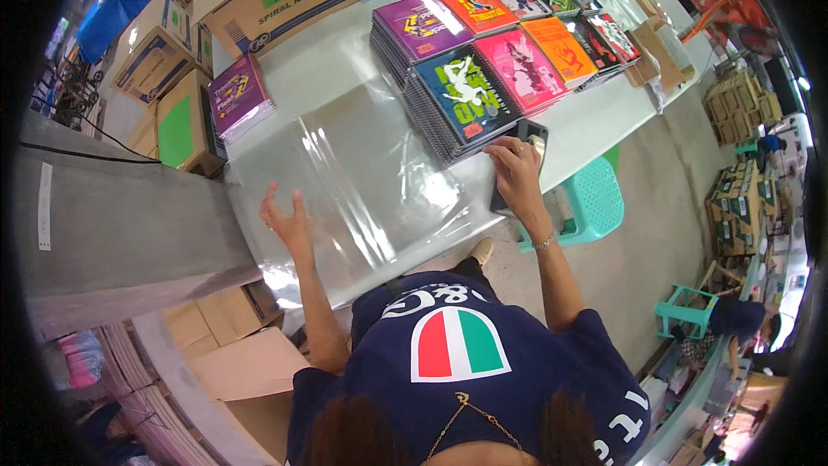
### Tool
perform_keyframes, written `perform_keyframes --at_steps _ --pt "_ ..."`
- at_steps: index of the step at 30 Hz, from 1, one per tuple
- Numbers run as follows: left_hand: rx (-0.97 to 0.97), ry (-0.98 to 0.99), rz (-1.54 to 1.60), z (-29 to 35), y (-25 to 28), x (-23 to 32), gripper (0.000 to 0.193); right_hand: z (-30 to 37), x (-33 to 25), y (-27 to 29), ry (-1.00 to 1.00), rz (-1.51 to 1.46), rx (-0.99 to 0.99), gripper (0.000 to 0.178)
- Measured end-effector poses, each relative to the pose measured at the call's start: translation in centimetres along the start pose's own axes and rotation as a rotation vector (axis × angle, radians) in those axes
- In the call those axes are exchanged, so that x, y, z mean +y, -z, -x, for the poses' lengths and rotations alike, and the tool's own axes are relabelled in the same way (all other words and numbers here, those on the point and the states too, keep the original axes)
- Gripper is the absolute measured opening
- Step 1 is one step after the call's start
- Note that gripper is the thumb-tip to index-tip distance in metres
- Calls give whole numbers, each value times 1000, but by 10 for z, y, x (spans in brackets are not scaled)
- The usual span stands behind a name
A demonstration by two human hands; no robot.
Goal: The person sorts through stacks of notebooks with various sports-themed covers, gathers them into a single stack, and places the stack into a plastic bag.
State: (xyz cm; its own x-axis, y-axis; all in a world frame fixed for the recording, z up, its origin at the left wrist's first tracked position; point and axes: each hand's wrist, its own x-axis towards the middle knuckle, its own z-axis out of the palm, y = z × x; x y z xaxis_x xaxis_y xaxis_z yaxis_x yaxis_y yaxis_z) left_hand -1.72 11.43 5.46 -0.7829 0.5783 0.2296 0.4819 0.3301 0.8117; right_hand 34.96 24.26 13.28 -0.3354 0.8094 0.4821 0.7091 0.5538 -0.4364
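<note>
My left hand (pixel 286 217) hovers above the clear plastic sheet (pixel 332 168) on the table, its fingers spread and nothing in them. At the near corner of a stack of spiral notebooks with a blue and green cover (pixel 466 95), my right hand (pixel 516 174) has its fingers bent and drawn together. Whether they grip the notebook's corner or something small is hidden. Just beyond and under that hand lies a dark flat object (pixel 532 131) at the table edge, partly covered by it. Beside the blue stack are pink notebooks (pixel 522 69) and purple notebooks (pixel 423 26).
More notebook stacks with orange covers (pixel 473 4) stand farther back. A purple notebook pile (pixel 240 99) sits at the table's left, near a large carton (pixel 276 0). A grey pillar (pixel 129 216) borders the left side. A turquoise stool (pixel 595 198) stands right of the table.
</note>
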Motion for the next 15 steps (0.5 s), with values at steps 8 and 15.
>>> perform_keyframes --at_steps 8,15 --pt "-49 113 35 95 -67 52 50 -22 79 41 6 -99 -35 13" --pt "-169 233 158 181 -122 97 44 -23 144 64 67 -168 -200 15"
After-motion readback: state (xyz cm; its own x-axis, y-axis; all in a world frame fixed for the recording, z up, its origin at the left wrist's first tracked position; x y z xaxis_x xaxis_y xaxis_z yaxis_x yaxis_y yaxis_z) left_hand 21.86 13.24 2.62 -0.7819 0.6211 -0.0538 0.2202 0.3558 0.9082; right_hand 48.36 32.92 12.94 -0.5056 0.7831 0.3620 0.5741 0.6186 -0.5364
